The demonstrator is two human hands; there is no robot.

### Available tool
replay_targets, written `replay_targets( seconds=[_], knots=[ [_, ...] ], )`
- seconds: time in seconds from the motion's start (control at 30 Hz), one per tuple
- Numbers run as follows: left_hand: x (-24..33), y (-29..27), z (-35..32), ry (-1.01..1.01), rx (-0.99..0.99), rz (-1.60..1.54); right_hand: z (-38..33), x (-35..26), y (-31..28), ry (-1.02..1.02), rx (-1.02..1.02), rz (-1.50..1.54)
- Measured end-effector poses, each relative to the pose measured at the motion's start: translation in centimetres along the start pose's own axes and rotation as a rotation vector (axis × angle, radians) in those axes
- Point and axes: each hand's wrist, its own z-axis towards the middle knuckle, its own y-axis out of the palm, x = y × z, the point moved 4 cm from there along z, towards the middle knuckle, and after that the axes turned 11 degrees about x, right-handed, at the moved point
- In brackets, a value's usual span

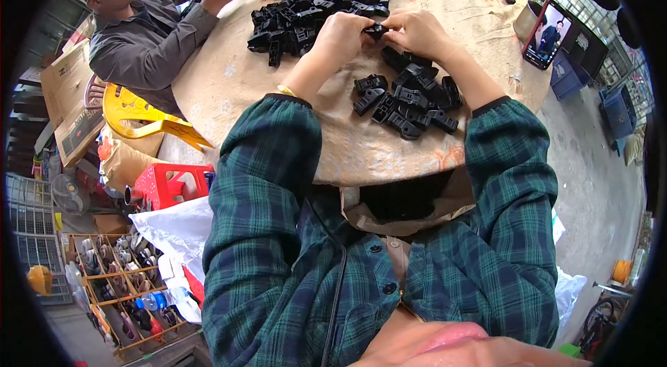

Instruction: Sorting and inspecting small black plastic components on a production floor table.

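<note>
- Left hand (339, 37): fingers (363, 20) drawn narrow, pinching a small black part (376, 30).
- Right hand (418, 34): fingers narrow too — pinching its other side.
- The part sits between both hands' fingers — over the table (229, 103).

On and beside the worktable (333, 148)
On its far side, a heap of plastic parts (313, 28); on its near side, a second pile (410, 97); at its right edge, a smartphone (547, 35); left of it, a chair (113, 109) and stool (165, 186).

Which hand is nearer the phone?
Right. The right hand is to the left of the phone, apart from it; the left hand is farther left. Both pinch a small black part.
</note>
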Motion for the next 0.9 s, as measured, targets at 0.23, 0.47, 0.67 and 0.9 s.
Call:
replay_targets(
  seconds=[0.23, 0.47, 0.67, 0.9],
  knots=[
    [-0.3, 0.1, 0.2, -0.016, 0.066, -0.089, -0.3, 0.7, 0.5, 0.211, -0.019, 0.089],
    [-0.1, 0.7, 0.9, 0.067, 0.065, -0.089, -0.1, 1.2, 1.0, 0.283, -0.051, 0.249],
    [-0.4, 0.8, 1.1, -0.004, 0.025, -0.179, -0.3, 1.2, 0.5, 0.133, 0.009, 0.195],
    [-0.7, 0.9, 1.3, -0.050, -0.036, -0.182, -0.2, 1.5, 0.7, 0.152, 0.064, 0.268]
  ],
)
